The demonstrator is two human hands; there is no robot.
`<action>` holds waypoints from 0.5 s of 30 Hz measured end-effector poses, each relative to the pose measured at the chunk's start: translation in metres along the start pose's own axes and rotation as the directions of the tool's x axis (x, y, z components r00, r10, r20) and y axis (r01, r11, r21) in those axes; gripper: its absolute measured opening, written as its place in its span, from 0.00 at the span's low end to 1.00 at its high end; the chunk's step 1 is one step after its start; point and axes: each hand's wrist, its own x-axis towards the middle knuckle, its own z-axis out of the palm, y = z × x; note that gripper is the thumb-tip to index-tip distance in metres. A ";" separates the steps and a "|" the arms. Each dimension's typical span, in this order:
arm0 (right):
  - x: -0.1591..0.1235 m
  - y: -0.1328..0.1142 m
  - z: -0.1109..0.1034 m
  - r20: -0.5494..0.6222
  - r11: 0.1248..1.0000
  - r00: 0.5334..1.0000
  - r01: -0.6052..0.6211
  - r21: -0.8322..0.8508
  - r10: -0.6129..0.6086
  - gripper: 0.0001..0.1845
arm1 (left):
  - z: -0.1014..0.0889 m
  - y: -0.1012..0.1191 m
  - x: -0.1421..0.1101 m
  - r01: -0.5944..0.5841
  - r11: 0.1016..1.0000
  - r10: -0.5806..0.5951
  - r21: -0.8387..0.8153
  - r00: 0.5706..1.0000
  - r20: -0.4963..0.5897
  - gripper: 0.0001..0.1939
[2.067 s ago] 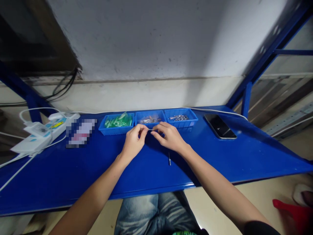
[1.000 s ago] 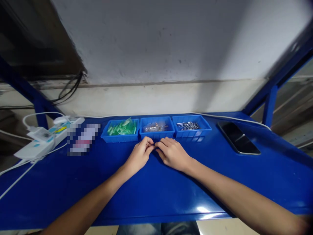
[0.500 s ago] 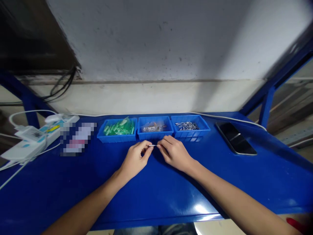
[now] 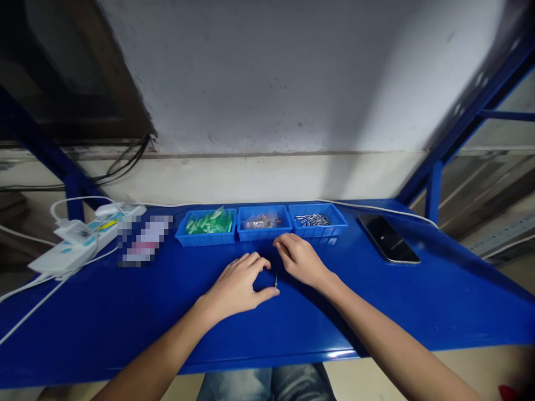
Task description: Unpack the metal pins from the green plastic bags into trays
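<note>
Metal pin — one, left hand, right hand, three blue bins

Shiny metal pin, glossy smooth tabletop, plastic bins.

Light is moderate and uneven: the wall reads dim grey, a broad soft shadow darkening its right part, while the upper left corner sinks near black. Glare whitens the blue table's front edge, lower centre-right. Wide-angle stretch softens the margins; the slim metal pin at centre lacks crispness, and a patch at left is pixelated.
</note>
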 end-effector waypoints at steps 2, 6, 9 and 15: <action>0.000 0.001 -0.003 0.011 1.000 1.000 -0.026 0.016 0.026 0.08 | 0.004 0.004 0.000 0.001 0.999 -0.001 0.039 1.000 -0.002 0.11; -0.002 0.005 -0.012 0.191 0.998 0.981 0.035 0.046 -0.043 0.08 | 0.011 0.000 0.003 -0.007 1.000 0.007 0.022 1.000 -0.018 0.07; -0.009 0.014 -0.024 0.339 0.996 0.939 0.044 0.075 -0.067 0.10 | 0.010 -0.008 0.005 0.006 1.000 -0.007 -0.011 0.999 -0.049 0.09; -0.015 0.016 -0.026 0.400 0.998 0.916 -0.045 0.052 0.020 0.16 | 0.007 -0.011 0.005 -0.009 1.000 0.007 -0.030 0.998 -0.061 0.10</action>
